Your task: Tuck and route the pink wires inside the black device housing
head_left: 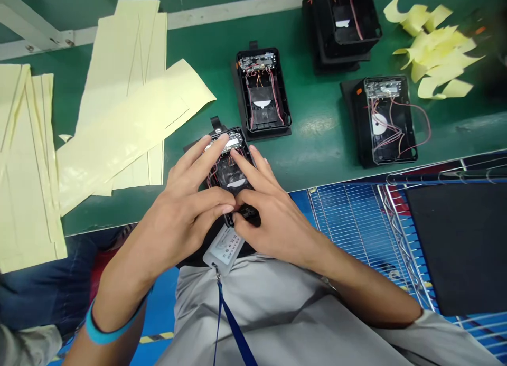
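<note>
A black plastic housing (231, 170) lies at the near edge of the green bench, with a circuit board, thin wires and a white patch inside. My left hand (184, 202) grips its left side, two fingers stretched over the board and the thumb and index finger pressed together near the low end. From the right, my right hand (271, 207) also holds the housing, its fingertips on the board and its thumb close to my left thumb. Whatever lies between the thumbs is hidden. Behind it sits a second open housing (264, 94) with a board and wires.
Yellow paper sheets (122, 54) are piled on the left of the green bench (317, 155). Another wired housing (390, 125), stacked housings (348, 25) and curled yellow strips (435, 57) sit to the right. Below stands a wire rack (348, 218). A badge (225, 250) hangs at my waist.
</note>
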{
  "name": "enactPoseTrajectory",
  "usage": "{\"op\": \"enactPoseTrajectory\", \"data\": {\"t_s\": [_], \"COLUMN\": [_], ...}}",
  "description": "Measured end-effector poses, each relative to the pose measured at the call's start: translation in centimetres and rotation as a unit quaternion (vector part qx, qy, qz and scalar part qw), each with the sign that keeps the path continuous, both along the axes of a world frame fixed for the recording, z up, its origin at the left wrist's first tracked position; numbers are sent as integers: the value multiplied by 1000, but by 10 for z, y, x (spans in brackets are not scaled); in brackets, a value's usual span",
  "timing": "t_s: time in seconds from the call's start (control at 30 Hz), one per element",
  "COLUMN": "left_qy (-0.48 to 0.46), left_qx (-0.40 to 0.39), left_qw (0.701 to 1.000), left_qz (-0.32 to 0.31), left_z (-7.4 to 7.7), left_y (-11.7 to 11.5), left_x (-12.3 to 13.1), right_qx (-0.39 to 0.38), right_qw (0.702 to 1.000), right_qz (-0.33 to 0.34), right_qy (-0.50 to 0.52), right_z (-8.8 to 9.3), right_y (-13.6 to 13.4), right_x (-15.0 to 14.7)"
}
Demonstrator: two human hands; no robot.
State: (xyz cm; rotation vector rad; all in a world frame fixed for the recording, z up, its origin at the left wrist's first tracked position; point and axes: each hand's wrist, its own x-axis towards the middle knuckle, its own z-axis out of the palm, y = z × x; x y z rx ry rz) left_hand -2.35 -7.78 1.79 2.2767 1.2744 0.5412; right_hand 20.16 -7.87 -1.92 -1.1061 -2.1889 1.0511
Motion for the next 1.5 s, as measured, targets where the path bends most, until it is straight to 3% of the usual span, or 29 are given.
{"op": "enactPoseTrajectory", "data": {"t_s": [0.2,0.4,0.57,0.8,1.17,1.5], "left_qy": [-19,-102,-116,-55,22,68], "left_qx": [17,-30,-4,-171,-90,-58], "left_qw": [999,981,963,962,984,985], "left_qz": [26,165,244,208,154,145], "left_z": [-6,-14,-20,-14,-12,-13], "left_y": [-3,-19,-34,-45,-38,-40], "left_x": [0,-7,-15,-2,14,21], "right_qx": [-31,-10,20,-2,-17,-16], "right_qw": [999,1000,1000,1000,999,999], "right_qz": [-2,-13,-6,-2,0,5], "right_qy": [14,20,-3,22,34,41], "right_z": [2,2,2,-1,-2,-3], "right_y": [3,2,4,7,10,10], "right_x": [0,0,-1,0,1,3]}}
